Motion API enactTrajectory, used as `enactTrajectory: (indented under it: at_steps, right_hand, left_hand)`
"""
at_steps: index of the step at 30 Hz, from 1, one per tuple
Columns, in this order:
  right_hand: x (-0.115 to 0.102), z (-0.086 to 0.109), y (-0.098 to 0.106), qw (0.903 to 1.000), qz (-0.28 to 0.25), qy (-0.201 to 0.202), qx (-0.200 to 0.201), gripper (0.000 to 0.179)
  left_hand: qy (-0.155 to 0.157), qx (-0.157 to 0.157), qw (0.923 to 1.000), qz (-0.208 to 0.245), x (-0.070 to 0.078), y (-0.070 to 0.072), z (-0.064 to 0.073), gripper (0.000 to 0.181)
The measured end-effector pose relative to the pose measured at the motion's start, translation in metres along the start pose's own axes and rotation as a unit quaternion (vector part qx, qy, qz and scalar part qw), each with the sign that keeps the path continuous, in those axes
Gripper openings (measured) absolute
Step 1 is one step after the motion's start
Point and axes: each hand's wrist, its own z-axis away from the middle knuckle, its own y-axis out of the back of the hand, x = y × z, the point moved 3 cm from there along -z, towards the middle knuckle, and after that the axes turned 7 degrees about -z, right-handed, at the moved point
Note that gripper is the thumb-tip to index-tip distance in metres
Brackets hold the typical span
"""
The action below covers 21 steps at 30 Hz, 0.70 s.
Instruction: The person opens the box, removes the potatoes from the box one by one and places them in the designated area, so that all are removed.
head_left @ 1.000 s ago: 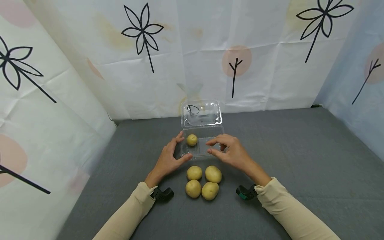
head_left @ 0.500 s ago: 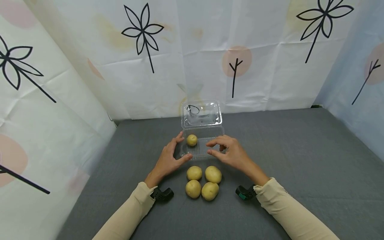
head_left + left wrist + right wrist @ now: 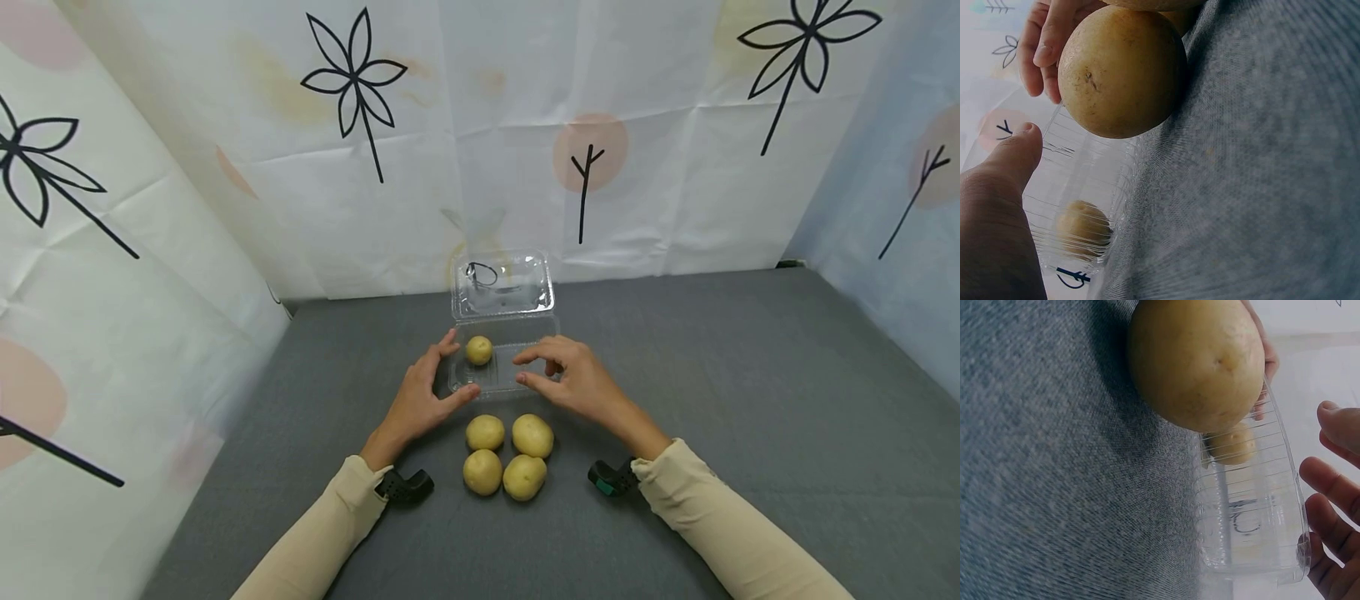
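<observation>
A clear plastic clamshell box [image 3: 504, 379] stands with its lid [image 3: 504, 287] raised at the back. One small potato [image 3: 479, 351] sits in the left part of its base. My left hand [image 3: 422, 402] spreads around the box's left side, thumb by the front edge, holding nothing. Over the right side is my right hand [image 3: 581, 379], its fingers loosely bent and nothing between them. In the right wrist view, its fingers [image 3: 1329, 519] lie close against the box's wall; firm contact is hard to tell. Several potatoes [image 3: 483, 472] lie grouped in front of the box.
The grey cloth-covered table [image 3: 720, 400] extends to both sides. White printed sheets [image 3: 645, 167] hang behind the box and along both sides. A dark band with a camera [image 3: 406, 487] is worn at each wrist.
</observation>
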Motion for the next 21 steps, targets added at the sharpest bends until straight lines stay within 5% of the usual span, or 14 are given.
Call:
enactTrajectory:
  at_steps: [21]
  right_hand:
    - [0.007, -0.014, -0.009, 0.9968, 0.041, -0.043, -0.054, 0.023]
  left_hand:
    - [0.009, -0.004, 1.0, 0.001, -0.002, -0.001, 0.001, 0.086]
